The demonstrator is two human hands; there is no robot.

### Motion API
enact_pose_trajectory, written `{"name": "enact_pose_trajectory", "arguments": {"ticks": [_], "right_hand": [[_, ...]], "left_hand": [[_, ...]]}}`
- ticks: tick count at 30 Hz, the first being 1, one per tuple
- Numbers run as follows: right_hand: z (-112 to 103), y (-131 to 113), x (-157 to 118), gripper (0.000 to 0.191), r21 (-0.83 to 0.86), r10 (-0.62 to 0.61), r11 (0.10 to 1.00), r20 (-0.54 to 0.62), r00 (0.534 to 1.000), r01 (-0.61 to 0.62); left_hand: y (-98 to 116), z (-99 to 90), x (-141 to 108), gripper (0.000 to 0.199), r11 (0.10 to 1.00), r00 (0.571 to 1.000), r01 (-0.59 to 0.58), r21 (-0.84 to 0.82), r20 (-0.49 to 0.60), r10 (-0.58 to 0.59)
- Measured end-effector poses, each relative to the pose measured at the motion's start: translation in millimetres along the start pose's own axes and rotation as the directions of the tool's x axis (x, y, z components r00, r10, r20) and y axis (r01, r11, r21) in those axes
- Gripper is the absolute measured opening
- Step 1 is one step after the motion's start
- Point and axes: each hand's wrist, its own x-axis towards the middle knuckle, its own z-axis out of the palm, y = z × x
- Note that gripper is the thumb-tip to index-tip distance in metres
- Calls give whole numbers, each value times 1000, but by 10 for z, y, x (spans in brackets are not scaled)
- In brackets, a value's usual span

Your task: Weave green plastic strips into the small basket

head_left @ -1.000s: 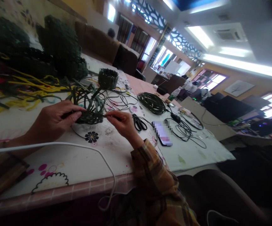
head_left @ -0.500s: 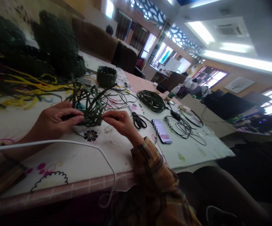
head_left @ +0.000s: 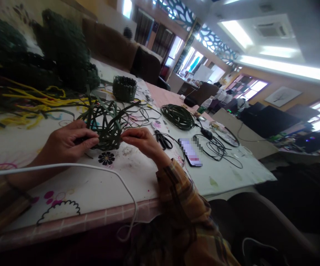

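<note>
Between my hands sits a partly woven basket (head_left: 108, 135) of dark green flat strips, its loose strips crossing and sticking up and out. My left hand (head_left: 71, 138) pinches the basket's left side, thumb toward me. At its right side, the thumb and fingers of my right hand (head_left: 140, 140) are pressed together on the weave; the exact strip between them is too small to make out. Behind it stands a dark green woven basket (head_left: 124, 89) with an open top. Black-handled scissors (head_left: 164, 140) lie just right of my right hand.
A coil of green strip (head_left: 178, 117), a phone (head_left: 190, 152) and a tangled black cable (head_left: 216, 147) lie to the right. Yellow strips (head_left: 35, 99) and dark green bundles (head_left: 65, 51) fill the left. A white cable (head_left: 93, 167) crosses in front of my left forearm.
Both hands keep their pinches on the basket's sides. My right hand has shifted very slightly, and the loose strips sit a little differently. The view has moved a little.
</note>
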Motion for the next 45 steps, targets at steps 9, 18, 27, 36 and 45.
{"name": "enact_pose_trajectory", "arguments": {"ticks": [9,18,27,36,45], "right_hand": [[-67,-95,-27,10,13,52,999,48,997,-53],[-20,-182,-17,9,61,162,984,50,985,-165],[-83,-213,-39,17,11,199,980,77,977,-200],[-126,-205,-58,16,2,172,985,94,980,-173],[-147,-149,-41,13,-26,48,999,102,994,-46]], "left_hand": [[-37,12,-34,21,993,995,-90,77,48,87],[44,-2,-12,26,997,997,-22,72,82,16],[-1,3,-4,26,999,994,-44,29,98,41],[54,4,7,26,999,994,16,-52,109,-10],[49,-25,15,23,999,992,-40,-35,119,44]]}}
